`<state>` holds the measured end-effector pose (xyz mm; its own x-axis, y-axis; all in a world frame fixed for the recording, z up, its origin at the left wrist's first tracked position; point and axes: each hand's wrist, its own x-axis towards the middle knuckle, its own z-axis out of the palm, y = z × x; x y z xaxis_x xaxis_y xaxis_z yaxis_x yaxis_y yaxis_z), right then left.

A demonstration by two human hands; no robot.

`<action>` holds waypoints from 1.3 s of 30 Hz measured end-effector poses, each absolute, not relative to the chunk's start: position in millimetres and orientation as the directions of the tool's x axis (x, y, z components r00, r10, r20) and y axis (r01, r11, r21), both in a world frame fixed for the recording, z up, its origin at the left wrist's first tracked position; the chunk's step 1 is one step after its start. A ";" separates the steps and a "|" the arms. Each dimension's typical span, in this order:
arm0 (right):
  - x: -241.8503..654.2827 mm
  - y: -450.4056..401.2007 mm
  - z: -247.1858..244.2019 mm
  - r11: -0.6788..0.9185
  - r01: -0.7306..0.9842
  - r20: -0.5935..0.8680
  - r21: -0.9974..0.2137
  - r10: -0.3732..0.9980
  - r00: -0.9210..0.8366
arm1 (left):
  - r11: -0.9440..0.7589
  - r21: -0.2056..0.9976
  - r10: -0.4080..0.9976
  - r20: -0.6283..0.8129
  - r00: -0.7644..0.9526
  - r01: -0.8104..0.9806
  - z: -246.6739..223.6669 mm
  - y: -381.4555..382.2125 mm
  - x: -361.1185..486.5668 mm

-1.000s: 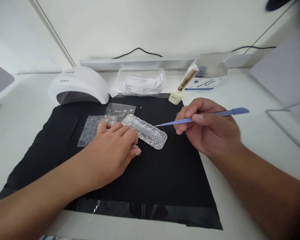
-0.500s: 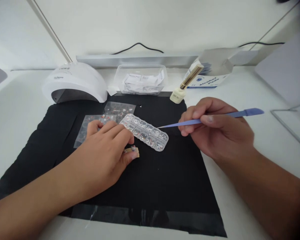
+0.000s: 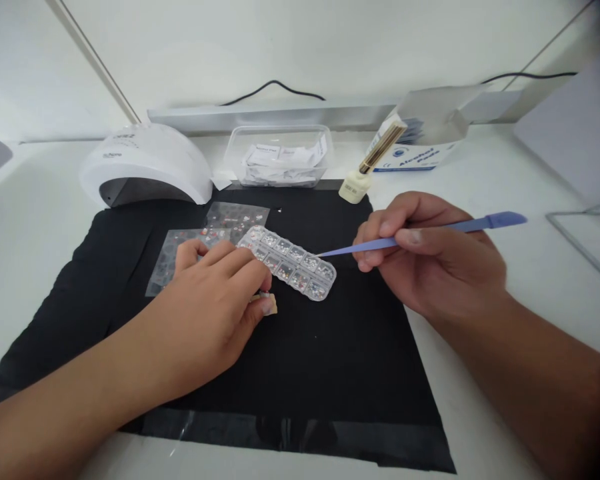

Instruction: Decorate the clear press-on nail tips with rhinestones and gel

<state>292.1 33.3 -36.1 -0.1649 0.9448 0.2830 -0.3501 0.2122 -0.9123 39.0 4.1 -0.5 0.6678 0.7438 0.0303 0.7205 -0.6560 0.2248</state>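
Note:
My right hand [image 3: 430, 250] holds a blue-violet pointed tool [image 3: 460, 227] like a pen, its thin tip at the right edge of a clear compartment case [image 3: 300, 263]. Small beads and bits lie in the case's compartments. Left of the case, my left hand [image 3: 220, 293] pinches a small tan piece [image 3: 271, 307] between thumb and fingers; most of it is hidden by them. Under and behind the left fingers lie two see-through sheets [image 3: 237, 220] with small red and white figures.
On the black mat [image 3: 330, 373] everything small is laid out. Behind it stand a white dome lamp [image 3: 150, 160], a clear tub of packets [image 3: 280, 177], a cream bottle with gold cap [image 3: 355, 187] and an alcohol pads box [image 3: 410, 160].
The view has shifted slightly. My left fingertips have closed down a little over the tan piece. The right hand and its tool have barely moved.

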 end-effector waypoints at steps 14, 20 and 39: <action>292.5 33.4 -37.3 0.221 -0.359 0.298 -0.907 0.939 -0.174 | -0.651 0.236 0.743 0.004 0.669 0.721 -1.5 5.6 40.4; 292.9 33.5 -37.6 0.218 -0.344 0.292 -0.913 0.940 -0.179 | -0.652 0.237 0.743 0.011 0.669 0.720 -0.8 4.8 37.9; 291.6 32.9 -37.3 0.229 -0.318 0.287 -0.920 0.946 -0.152 | -0.625 0.226 0.771 0.030 0.636 0.747 -0.4 3.1 42.3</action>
